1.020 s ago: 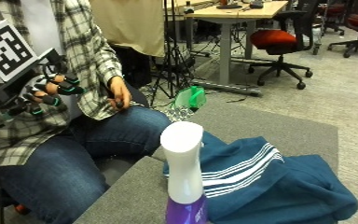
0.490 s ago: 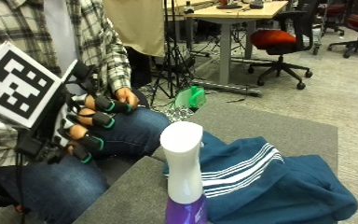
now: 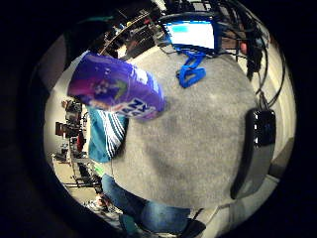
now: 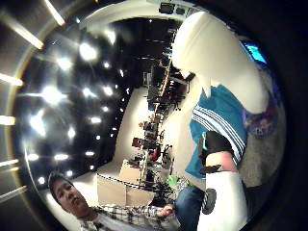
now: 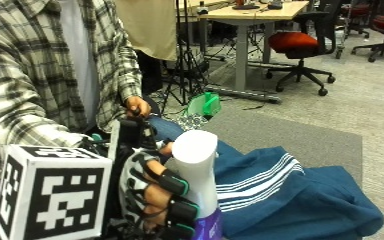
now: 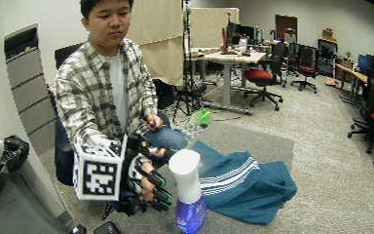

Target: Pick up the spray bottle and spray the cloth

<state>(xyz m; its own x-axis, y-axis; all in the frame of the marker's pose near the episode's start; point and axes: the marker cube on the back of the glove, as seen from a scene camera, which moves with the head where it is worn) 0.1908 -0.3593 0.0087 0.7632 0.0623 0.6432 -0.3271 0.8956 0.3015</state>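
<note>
The spray bottle (image 5: 195,185) is standing upright on the grey desk (image 5: 298,135), its long axis vertical, white head on top and purple body below. The gloved right hand (image 5: 155,192) is closing in on the bottle's neck from the person's side, its fingers (image 5: 172,182) curling against the white neck; whether the grip is already closed round it or only touching is not something I can tell from these views. The bottle's purple body is filling a large part of the little-finger palm view, so the palm is sitting very near it.

The blue cloth (image 5: 298,200) with white stripes is lying bunched on the desk just beyond the bottle, touching or nearly touching its base, on the side away from the hand. Nothing is standing between bottle and cloth. The bare left hand (image 5: 139,106) is resting on the person's lap, well behind the bottle. A green object (image 5: 205,104) is lying past the desk's far edge, away from the bottle.
</note>
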